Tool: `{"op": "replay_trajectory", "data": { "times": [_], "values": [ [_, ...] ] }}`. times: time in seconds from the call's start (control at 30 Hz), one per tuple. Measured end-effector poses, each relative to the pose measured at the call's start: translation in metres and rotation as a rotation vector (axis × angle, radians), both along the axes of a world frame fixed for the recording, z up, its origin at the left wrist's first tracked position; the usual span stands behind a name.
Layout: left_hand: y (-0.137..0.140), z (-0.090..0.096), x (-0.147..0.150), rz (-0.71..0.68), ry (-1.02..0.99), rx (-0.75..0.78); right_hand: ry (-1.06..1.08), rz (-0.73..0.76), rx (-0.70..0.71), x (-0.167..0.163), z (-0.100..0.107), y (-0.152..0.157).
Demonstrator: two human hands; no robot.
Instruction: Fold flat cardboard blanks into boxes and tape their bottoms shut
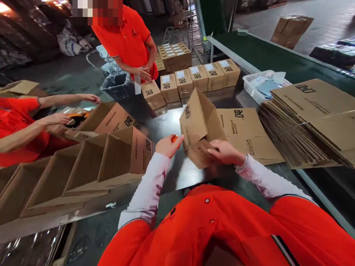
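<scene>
A partly opened cardboard box (194,123) stands tilted on the metal table in front of me, its flaps spread toward me. My right hand (226,150) is closed on a lower flap at the box's near right side. Beside the box's left edge is my left hand (168,146), fingers pinched together, with a bit of something small and orange (174,139) showing between them. What that orange thing is cannot be made out. Just right of the box lies a flattened carton (244,135), partly covered by it.
A tied stack of flat cartons (313,125) is at the right. Open boxes (116,155) line the left side. Closed, mostly labelled boxes (184,83) form a row behind, near a white basket (251,83) and a conveyor (266,55). Co-workers in orange (133,37) stand at the back and left.
</scene>
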State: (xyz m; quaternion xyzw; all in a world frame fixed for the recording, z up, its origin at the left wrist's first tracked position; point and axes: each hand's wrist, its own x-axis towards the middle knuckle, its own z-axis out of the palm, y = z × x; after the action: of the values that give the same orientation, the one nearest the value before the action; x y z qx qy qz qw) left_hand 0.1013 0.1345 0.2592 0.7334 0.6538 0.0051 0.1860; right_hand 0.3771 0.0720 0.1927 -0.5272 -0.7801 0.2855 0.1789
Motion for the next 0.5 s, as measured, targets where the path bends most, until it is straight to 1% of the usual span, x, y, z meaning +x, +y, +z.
{"op": "replay_trajectory", "data": {
  "times": [0.07, 0.13, 0.17, 0.23, 0.3, 0.33, 0.37, 0.43, 0.5],
  "values": [
    [0.009, 0.017, 0.0, -0.01, 0.056, 0.017, -0.081, 0.257, -0.009, -0.048, 0.022, -0.014],
    [0.009, 0.028, -0.009, -0.019, 0.136, -0.024, -0.174, 0.455, -0.068, -0.085, 0.042, -0.021],
    [0.006, 0.032, -0.016, -0.035, 0.183, -0.057, -0.21, 0.545, -0.127, -0.099, 0.051, -0.017],
    [-0.005, 0.036, -0.034, -0.093, 0.273, -0.118, -0.27, 0.682, -0.344, -0.122, 0.063, 0.003],
    [-0.016, 0.04, -0.051, -0.164, 0.339, -0.173, -0.336, 0.715, -0.576, -0.143, 0.064, 0.032],
    [-0.021, 0.041, -0.059, -0.189, 0.357, -0.2, -0.383, 0.702, -0.658, -0.154, 0.061, 0.046],
    [-0.025, 0.041, -0.066, -0.217, 0.379, -0.23, -0.435, 0.679, -0.701, -0.166, 0.055, 0.057],
    [-0.031, 0.038, -0.076, -0.225, 0.416, -0.27, -0.519, 0.644, -0.699, -0.188, 0.042, 0.068],
    [-0.036, 0.033, -0.083, -0.175, 0.416, -0.278, -0.535, 0.601, -0.644, -0.203, 0.031, 0.068]
  ]
}}
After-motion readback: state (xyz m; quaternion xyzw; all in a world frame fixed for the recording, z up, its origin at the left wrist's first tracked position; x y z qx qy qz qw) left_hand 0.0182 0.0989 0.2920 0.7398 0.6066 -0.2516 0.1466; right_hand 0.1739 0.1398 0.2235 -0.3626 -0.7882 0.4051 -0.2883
